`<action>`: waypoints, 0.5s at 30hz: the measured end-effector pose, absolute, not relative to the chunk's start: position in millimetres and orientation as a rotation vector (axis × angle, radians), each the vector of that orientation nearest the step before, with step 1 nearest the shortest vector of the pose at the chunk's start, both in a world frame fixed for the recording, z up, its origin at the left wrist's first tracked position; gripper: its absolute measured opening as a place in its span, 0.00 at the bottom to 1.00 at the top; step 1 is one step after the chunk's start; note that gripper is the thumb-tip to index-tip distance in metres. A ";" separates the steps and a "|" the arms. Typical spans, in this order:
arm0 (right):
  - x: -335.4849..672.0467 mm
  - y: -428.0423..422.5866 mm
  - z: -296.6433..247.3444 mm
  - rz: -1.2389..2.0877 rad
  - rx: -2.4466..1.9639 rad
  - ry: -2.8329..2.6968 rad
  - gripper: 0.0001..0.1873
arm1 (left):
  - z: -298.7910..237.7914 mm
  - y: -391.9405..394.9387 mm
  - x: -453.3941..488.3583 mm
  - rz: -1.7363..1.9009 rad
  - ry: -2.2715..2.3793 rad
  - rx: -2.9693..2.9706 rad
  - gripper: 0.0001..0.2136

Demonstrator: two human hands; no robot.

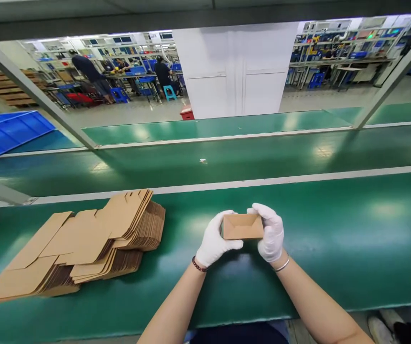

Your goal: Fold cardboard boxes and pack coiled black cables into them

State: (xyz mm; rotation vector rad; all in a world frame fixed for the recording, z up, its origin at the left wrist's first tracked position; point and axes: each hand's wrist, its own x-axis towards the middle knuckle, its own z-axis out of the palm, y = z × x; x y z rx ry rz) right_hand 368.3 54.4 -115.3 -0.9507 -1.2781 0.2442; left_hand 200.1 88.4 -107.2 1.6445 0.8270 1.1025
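A small brown cardboard box point(243, 232) is held up above the green tabletop, its open side facing me so its inner walls show. My left hand point(215, 240), in a white glove, grips the box's left end with the thumb along the near edge. On the other end, my right hand point(271, 233), gloved too, is closed with its fingers around the right side. To the left lies a thick stack of flat, die-cut cardboard blanks point(83, 236), fanned in overlapping piles.
The green table point(334, 248) runs across, with a green conveyor belt point(263, 153) behind a white rail. A blue crate point(12, 131) sits at far left. Slanted metal posts point(40, 95) rise at both sides. Two people point(89, 71) are at distant workbenches.
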 end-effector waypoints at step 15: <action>448.2 57.6 -84.2 0.332 -1.430 -1.952 0.21 | -15.1 72.3 126.3 0.808 0.994 3.115 0.18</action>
